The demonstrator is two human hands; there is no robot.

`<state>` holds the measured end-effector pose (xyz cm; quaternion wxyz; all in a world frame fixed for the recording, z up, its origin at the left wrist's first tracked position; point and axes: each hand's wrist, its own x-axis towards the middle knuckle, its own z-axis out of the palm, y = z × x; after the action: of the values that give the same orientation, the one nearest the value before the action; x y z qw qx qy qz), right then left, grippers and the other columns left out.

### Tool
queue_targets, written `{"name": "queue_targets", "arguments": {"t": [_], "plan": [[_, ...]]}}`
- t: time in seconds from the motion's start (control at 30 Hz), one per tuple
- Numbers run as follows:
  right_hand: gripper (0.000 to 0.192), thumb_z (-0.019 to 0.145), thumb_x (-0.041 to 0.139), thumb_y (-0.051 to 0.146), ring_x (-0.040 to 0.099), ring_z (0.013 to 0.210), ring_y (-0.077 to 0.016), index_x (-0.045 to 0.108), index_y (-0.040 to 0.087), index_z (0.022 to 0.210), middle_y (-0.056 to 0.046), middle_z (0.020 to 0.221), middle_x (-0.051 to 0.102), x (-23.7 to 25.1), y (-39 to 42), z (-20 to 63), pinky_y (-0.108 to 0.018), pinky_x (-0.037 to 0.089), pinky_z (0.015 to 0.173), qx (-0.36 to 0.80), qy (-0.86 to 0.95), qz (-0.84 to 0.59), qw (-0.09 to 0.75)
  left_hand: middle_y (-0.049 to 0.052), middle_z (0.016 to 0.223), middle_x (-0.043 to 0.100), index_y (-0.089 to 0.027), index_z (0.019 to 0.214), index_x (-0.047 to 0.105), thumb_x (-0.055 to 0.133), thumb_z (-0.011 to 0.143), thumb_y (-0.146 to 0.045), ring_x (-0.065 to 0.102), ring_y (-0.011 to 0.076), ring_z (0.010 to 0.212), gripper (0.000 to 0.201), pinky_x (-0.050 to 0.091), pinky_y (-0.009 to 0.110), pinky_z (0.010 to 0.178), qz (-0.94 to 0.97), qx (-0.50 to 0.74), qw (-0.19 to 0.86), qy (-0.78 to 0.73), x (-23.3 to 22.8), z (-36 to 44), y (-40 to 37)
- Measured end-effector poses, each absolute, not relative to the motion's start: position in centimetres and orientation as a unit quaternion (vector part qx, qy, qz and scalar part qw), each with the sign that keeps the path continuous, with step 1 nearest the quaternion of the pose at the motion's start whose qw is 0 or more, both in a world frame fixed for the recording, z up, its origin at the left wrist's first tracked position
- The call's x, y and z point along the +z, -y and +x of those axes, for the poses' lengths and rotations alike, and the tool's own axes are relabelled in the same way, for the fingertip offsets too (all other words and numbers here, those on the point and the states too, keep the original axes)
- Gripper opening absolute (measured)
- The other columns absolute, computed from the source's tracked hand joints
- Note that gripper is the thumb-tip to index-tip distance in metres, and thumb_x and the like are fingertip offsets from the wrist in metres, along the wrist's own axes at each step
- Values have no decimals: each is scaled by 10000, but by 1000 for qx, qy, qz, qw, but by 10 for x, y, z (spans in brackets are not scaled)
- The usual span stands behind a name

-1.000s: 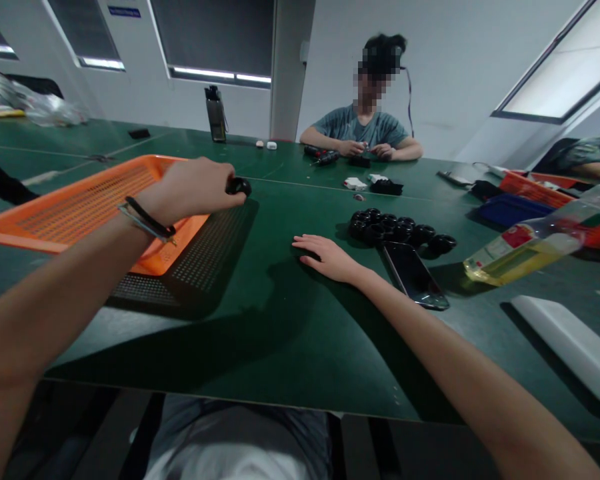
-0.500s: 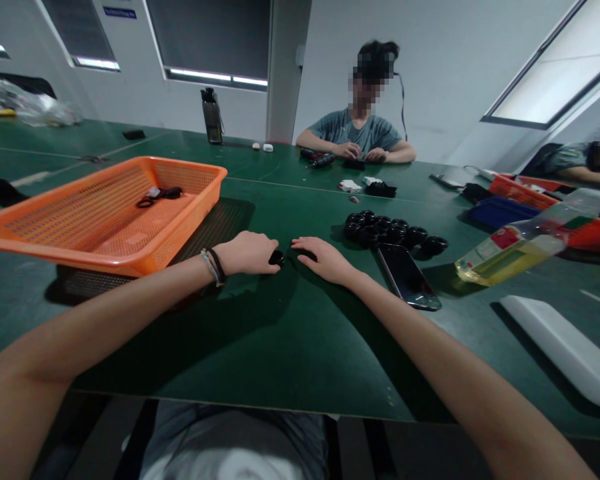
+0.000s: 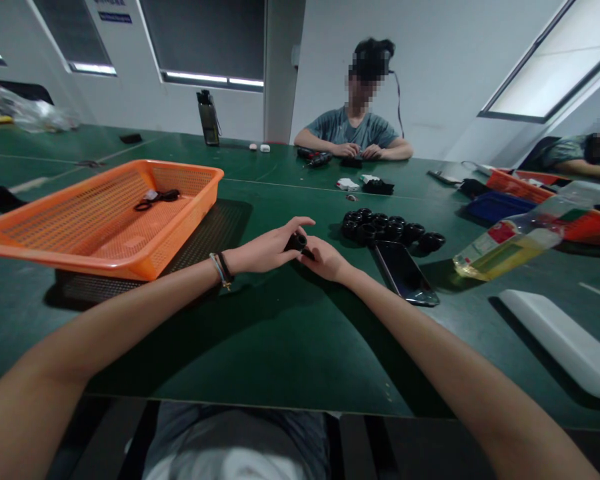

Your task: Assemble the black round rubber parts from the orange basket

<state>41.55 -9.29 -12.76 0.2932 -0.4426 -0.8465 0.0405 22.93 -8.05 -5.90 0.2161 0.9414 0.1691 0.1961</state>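
Observation:
My left hand (image 3: pixel 270 248) holds a short, hollow black cylindrical part (image 3: pixel 295 242) between thumb and fingers, with the index finger stretched out above it. Its dark round opening faces me. Close against it, my right hand (image 3: pixel 326 260) has its fingers bent around a small dark piece (image 3: pixel 307 253), mostly hidden by the fingers. Whether that piece is joined to the cylinder I cannot tell. Both hands are just over the green table (image 3: pixel 260 347). To the right stands a cluster of similar black round parts (image 3: pixel 380 227).
An orange basket (image 3: pixel 185 243) with a black cable (image 3: pixel 157 199) inside stands at left. A phone (image 3: pixel 406 273), a tilted bottle of yellow liquid (image 3: pixel 510 248) and a white case (image 3: pixel 563 343) lie at right. Across the table sits a person (image 3: pixel 357 127) beside a power drill (image 3: pixel 315 158).
My left hand has lifted the black cylindrical part off the table and moved it right, up to my right hand. My right fingers have curled in around the small dark piece.

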Motion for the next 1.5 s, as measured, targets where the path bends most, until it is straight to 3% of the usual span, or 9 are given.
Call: {"name": "queue_targets", "arguments": {"t": [0.2,0.47,0.67,0.83,0.93,1.07,1.23,1.37,1.5], "plan": [[143,726,452,100,591,901,-217,547,197,772,-64,899,651,-118,98,414,-390,467,812,62,856,-421,294,110,1120,552,-160,1237,346,525,822,-230,578,223,970,457,448,331,814,957,159,144,-194,-72,234,82],[190,651,433,46,566,849,-208,528,201,705,-48,808,624,-111,103,413,-383,442,826,87,831,-468,289,101,1047,583,-133,1121,472,543,842,-257,574,212,991,314,436,294,818,967,152,107,-176,-79,240,81],[237,647,507,109,545,882,-217,572,184,862,-55,915,630,-103,111,412,-375,431,815,123,808,-497,291,91,1090,592,-154,1129,473,603,798,-298,569,215,1025,384,437,306,845,960,163,132,-184,-85,233,75],[369,704,582,221,541,864,-196,526,171,1065,-70,1011,609,-103,116,400,-346,444,761,148,785,-520,303,100,1179,537,-163,1238,384,671,724,-309,535,221,1074,606,433,319,884,960,180,111,-186,-88,222,74],[403,682,654,246,540,864,-194,547,151,1058,-77,994,613,-101,120,391,-350,436,778,134,784,-535,287,107,1178,515,-153,1221,403,636,734,-369,509,223,1080,582,420,335,915,957,198,70,-199,-89,212,74],[282,723,641,248,545,820,-181,601,151,985,-63,899,632,-97,126,382,-338,435,753,124,781,-554,260,128,1184,473,-147,1219,425,585,735,-450,476,263,1075,593,408,394,920,949,175,6,-260,-91,198,74],[410,752,621,358,566,838,-185,561,167,1109,-79,983,632,-93,130,369,-327,441,739,132,751,-586,273,126,1081,518,-91,1192,439,506,773,-332,484,250,995,487,417,383,877,949,124,21,-290,-92,194,74],[285,786,562,356,577,733,-181,601,201,1023,-61,849,639,-88,128,361,-304,426,644,112,739,-619,240,120,1007,530,-76,1094,479,479,763,-248,482,232,941,373,414,356,854,948,129,37,-288,-92,198,75],[244,713,597,303,552,612,-164,575,212,938,-31,727,627,-78,127,358,-269,383,537,125,729,-639,209,106,936,531,-98,1003,499,446,789,-209,470,220,870,248,419,348,795,947,130,44,-291,-93,202,75]]}}
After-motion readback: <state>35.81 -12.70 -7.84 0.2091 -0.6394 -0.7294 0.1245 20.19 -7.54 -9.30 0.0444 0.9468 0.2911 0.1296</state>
